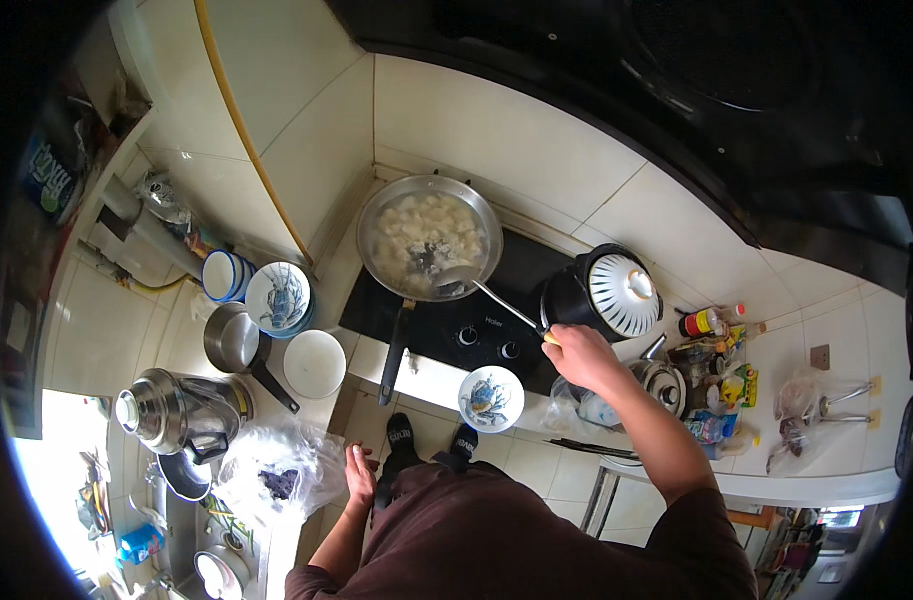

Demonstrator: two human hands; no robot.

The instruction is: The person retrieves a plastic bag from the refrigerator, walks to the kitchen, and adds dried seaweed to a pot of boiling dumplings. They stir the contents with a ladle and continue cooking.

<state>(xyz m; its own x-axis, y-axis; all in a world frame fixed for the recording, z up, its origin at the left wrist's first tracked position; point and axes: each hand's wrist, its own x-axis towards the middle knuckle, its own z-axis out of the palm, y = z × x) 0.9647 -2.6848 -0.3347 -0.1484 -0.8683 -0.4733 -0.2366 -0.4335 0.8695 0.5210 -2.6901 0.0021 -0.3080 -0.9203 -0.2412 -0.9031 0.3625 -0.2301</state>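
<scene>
My right hand [579,357] is closed around the handle of a metal ladle [506,303]. The ladle's head dips into the near right side of a wide steel frying pan [364,245], where pale dumpling-like pieces [428,225] sit in cloudy liquid. Low on the left, my left hand [358,474] hangs with its fingers stretched out and nothing in it. Closest to it is a clear plastic bag [321,460] with something dark purple inside. A white bowl with a blue pattern [491,399] stands at the counter's front edge, below the stove knobs.
The pan's black handle [396,355] points toward me. Right of it stands a black pot with a striped lid [621,290]. At left are patterned bowls [278,298], a small saucepan [232,338], a white bowl [314,363] and a steel thermos pot [166,412]. Bottles [701,322] line the right wall.
</scene>
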